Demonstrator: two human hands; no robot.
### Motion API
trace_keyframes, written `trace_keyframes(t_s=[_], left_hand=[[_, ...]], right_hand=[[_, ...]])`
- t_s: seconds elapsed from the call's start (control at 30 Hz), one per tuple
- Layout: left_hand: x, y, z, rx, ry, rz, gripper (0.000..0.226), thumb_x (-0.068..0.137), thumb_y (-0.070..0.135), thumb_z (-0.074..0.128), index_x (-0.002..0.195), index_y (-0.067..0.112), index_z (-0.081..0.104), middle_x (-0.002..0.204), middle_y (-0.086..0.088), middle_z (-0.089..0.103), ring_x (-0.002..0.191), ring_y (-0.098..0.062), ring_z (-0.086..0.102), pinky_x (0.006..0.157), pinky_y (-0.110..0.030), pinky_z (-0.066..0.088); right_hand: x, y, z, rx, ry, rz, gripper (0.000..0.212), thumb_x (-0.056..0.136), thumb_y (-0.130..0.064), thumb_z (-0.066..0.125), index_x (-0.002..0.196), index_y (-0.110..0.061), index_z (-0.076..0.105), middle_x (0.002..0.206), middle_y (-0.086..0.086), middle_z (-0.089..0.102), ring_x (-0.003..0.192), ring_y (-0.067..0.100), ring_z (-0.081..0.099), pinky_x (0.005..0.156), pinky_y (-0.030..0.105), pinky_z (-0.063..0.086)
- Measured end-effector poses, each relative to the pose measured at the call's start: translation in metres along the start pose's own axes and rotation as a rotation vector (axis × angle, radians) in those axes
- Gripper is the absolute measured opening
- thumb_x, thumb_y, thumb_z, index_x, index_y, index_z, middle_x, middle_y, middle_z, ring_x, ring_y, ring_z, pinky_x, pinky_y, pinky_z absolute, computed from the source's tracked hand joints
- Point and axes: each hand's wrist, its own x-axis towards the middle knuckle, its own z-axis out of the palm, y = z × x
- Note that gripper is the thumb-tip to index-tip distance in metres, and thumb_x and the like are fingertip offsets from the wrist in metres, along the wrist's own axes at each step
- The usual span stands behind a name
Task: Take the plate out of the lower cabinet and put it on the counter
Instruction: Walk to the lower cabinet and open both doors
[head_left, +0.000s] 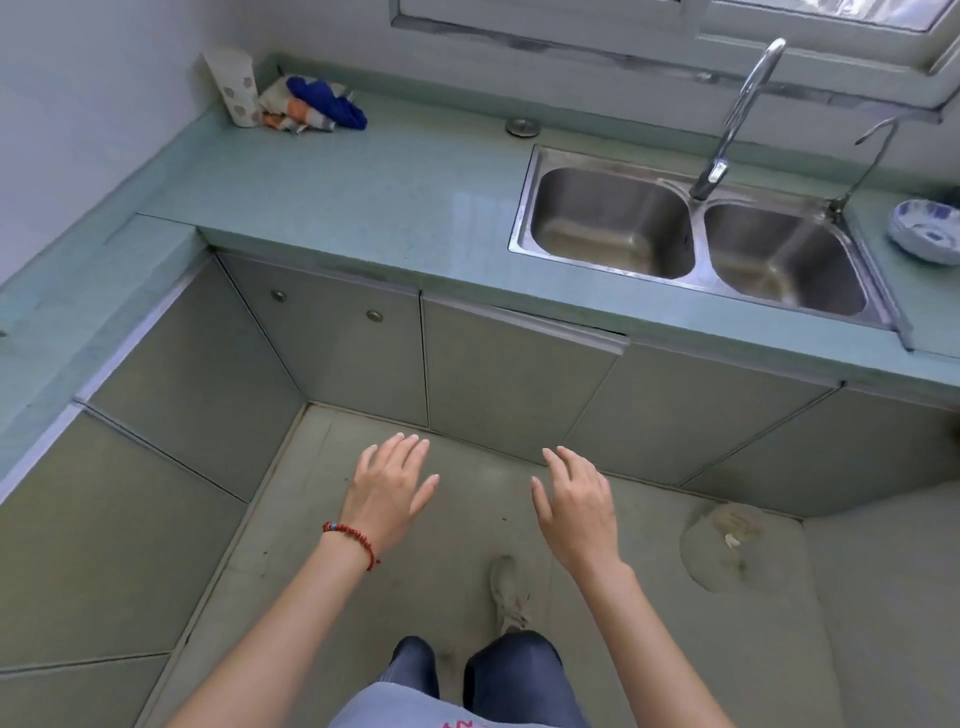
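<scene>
Grey lower cabinet doors run under the pale green counter (363, 187). The middle door (514, 384) stands slightly ajar at its top edge; the others are shut. No plate shows inside any cabinet. My left hand (389, 488), with a red bead bracelet at the wrist, hovers palm down with fingers spread in front of the doors. My right hand (576, 499) hovers beside it, also spread and holding nothing. Both hands are short of the doors and touch nothing.
A steel double sink (696, 234) with a tall tap (737, 114) is set in the counter at right. A blue-patterned bowl (927, 231) sits at far right. A paper cup (236, 85) and crumpled cloths (317, 104) lie in the back left corner. A stain (727, 545) marks the floor.
</scene>
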Motion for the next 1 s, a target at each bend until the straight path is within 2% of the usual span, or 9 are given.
trace_keyframes(t_s=[0.1,0.23,0.37,0.47,0.6,0.7,0.77,0.9,1.0], left_hand=[[0.029,-0.002,0.004,-0.062,0.033,-0.061,0.049,0.086,0.037,0.037,0.115,0.002,0.057,0.116,-0.015,0.065,0.113,-0.03,0.058,0.093,-0.05,0.047],[0.066,0.001,0.001,-0.084,0.071,-0.183,0.058,0.081,0.039,0.028,0.11,0.001,0.061,0.112,-0.016,0.067,0.109,-0.031,0.06,0.089,-0.051,0.048],[0.096,0.003,0.002,-0.123,0.125,-0.29,0.062,0.083,0.043,0.024,0.12,0.002,0.053,0.125,-0.016,0.06,0.122,-0.029,0.05,0.101,-0.048,0.04],[0.109,0.001,0.006,-0.147,0.16,-0.402,0.052,0.087,0.038,0.036,0.126,0.005,0.048,0.132,-0.014,0.054,0.128,-0.027,0.043,0.105,-0.045,0.035],[0.109,-0.002,0.009,-0.155,0.186,-0.54,0.045,0.09,0.032,0.049,0.128,0.007,0.045,0.134,-0.013,0.052,0.13,-0.025,0.041,0.106,-0.044,0.034],[0.099,-0.007,0.008,-0.152,0.198,-0.653,0.044,0.09,0.033,0.049,0.126,0.007,0.048,0.133,-0.013,0.054,0.128,-0.026,0.043,0.104,-0.043,0.036],[0.091,-0.011,0.006,-0.13,0.23,-0.714,0.044,0.087,0.034,0.048,0.118,0.005,0.054,0.124,-0.015,0.061,0.12,-0.028,0.052,0.097,-0.044,0.043],[0.072,-0.023,0.002,-0.128,0.271,-0.83,0.051,0.084,0.04,0.036,0.113,0.004,0.058,0.117,-0.015,0.065,0.113,-0.03,0.058,0.089,-0.045,0.049],[0.057,-0.036,0.002,-0.141,0.31,-0.913,0.044,0.085,0.034,0.047,0.116,0.004,0.056,0.121,-0.016,0.062,0.116,-0.03,0.055,0.093,-0.045,0.046]], right_hand=[[0.041,0.006,0.003,0.008,-0.028,-0.048,0.037,0.07,-0.011,0.076,0.103,0.001,0.064,0.101,0.021,0.068,0.093,0.033,0.066,0.076,0.045,0.054],[0.099,0.018,0.008,0.01,-0.066,-0.157,0.036,0.072,-0.011,0.075,0.103,0.001,0.063,0.102,0.021,0.068,0.094,0.034,0.066,0.077,0.045,0.054],[0.153,0.028,0.012,0.04,-0.18,-0.253,0.037,0.089,-0.02,0.054,0.122,-0.002,0.051,0.127,0.02,0.055,0.119,0.031,0.051,0.098,0.043,0.039],[0.188,0.027,0.017,0.0,-0.269,-0.378,0.042,0.095,-0.028,0.04,0.133,-0.009,0.039,0.14,0.012,0.042,0.13,0.023,0.037,0.106,0.036,0.028],[0.22,0.013,0.022,-0.005,-0.352,-0.533,0.043,0.096,-0.029,0.036,0.135,-0.012,0.034,0.143,0.009,0.038,0.132,0.021,0.033,0.109,0.034,0.023],[0.231,-0.005,0.03,-0.004,-0.405,-0.642,0.043,0.096,-0.027,0.037,0.136,-0.011,0.033,0.143,0.01,0.038,0.132,0.022,0.033,0.109,0.034,0.023],[0.235,-0.02,0.035,0.009,-0.432,-0.712,0.043,0.095,-0.026,0.038,0.135,-0.01,0.034,0.142,0.01,0.039,0.132,0.023,0.033,0.108,0.035,0.024],[0.237,-0.054,0.047,0.013,-0.487,-0.847,0.042,0.095,-0.026,0.039,0.134,-0.011,0.036,0.14,0.01,0.041,0.13,0.025,0.035,0.108,0.036,0.025],[0.235,-0.084,0.057,0.006,-0.521,-0.94,0.042,0.094,-0.026,0.039,0.133,-0.01,0.036,0.139,0.01,0.042,0.129,0.025,0.036,0.107,0.036,0.026]])
